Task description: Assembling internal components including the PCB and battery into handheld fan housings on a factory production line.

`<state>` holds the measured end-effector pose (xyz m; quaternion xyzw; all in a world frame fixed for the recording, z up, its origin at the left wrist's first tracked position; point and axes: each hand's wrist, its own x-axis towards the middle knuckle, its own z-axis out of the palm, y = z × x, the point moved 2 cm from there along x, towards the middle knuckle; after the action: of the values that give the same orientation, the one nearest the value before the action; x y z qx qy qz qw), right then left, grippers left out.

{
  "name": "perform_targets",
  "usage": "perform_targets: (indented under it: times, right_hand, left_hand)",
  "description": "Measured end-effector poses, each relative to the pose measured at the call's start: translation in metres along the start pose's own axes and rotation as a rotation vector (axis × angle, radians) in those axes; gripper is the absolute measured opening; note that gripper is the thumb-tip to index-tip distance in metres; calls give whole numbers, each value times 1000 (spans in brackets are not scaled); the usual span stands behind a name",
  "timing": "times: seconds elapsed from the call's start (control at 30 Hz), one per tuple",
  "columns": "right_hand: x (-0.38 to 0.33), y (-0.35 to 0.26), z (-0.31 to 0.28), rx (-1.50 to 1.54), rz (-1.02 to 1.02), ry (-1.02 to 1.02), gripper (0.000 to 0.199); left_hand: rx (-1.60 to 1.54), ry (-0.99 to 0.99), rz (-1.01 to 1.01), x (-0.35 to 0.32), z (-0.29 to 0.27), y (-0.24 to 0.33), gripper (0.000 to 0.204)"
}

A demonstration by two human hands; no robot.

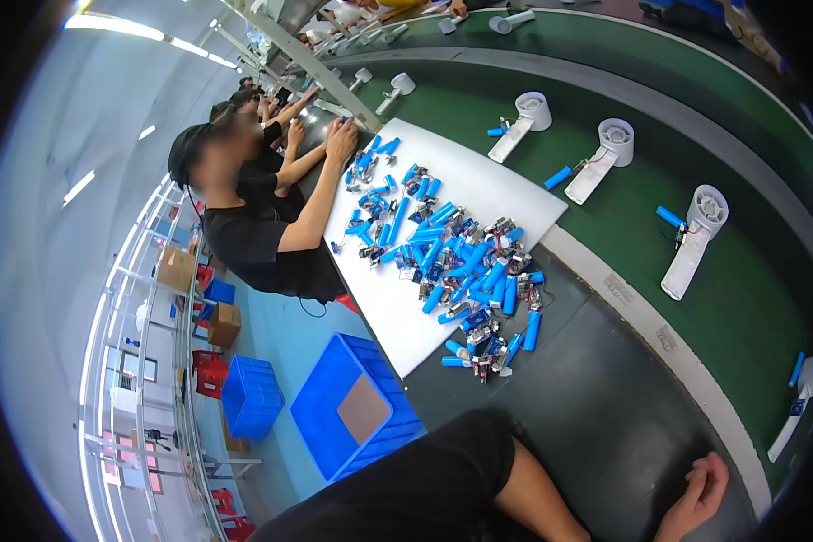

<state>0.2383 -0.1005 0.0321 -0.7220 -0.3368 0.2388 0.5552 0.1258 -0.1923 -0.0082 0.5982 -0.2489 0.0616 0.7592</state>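
My right hand (696, 499) rises from the lower edge at the right, over the dark worktop beside the pale conveyor edging. Its fingers are loosely curled and apart, and nothing shows in them. On the left, my black sleeve (397, 483) and bare forearm bend down out of the frame, so my left hand is hidden. The nearest fan to my right hand is a white handheld fan body (799, 406) on the green belt, with a blue cylindrical battery (797, 369) beside it. A large heap of blue batteries with small wired circuit boards (474, 262) covers part of a white board (515, 194).
More white fans (696, 239) with attached batteries stand along the green conveyor (641, 244). Co-workers (271, 203) sit at the far left along the bench. A blue crate (321, 425) is on the floor left of the worktop (569, 361); shelving (144, 361) stands beyond.
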Motion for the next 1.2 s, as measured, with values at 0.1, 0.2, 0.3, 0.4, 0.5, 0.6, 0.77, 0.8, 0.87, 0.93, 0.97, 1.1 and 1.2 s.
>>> perform_targets:
  times: [0.1, 0.2, 0.3, 0.4, 0.5, 0.6, 0.77, 0.8, 0.87, 0.93, 0.97, 1.1, 1.2]
  right_hand:
    - [0, 27, -12, 173, -66, 130, 14]
    - [5, 32, -19, 70, -127, 27, 19]
    - [8, 27, -13, 67, -162, 22, 17]
    - [10, 30, -12, 153, -145, 3, 14]
    - [10, 21, -6, 182, -168, -57, 11]
    - [9, 13, 0, 67, -198, -114, 10]
    - [2, 1, -20, -139, -197, -53, 10]
    - [4, 0, -10, -86, -148, -40, 12]
    - [11, -5, 17, -49, -199, -85, 12]
    - [18, -16, 28, -178, -236, -132, 9]
    - [19, -13, 27, -135, -274, -132, 8]
    - [14, -21, 12, -155, -334, -77, 9]
    - [8, -18, 4, -106, -323, -61, 10]
  left_hand:
    - [-237, 143, 13, 1, -3, 6, 16]
    - [-2, 35, 76, 5, -9, 4, 20]
    - [356, -103, 153, 7, -15, 4, 29]
    - [192, -24, 170, 14, -25, 28, 29]
    - [275, -7, 264, 12, -15, 14, 26]
    - [172, -70, 182, 13, -16, 21, 26]
    - [228, -190, 131, 20, -2, 7, 27]
    - [325, -161, 29, 24, -6, 8, 20]
    - [232, -11, -11, 8, -21, 24, 22]
    - [212, -35, 32, -1, -37, 35, 16]
    - [216, -21, -8, -1, -40, 39, 16]
    - [185, -140, -186, 9, -38, 51, 12]
    - [212, -186, -198, 14, -33, 56, 10]
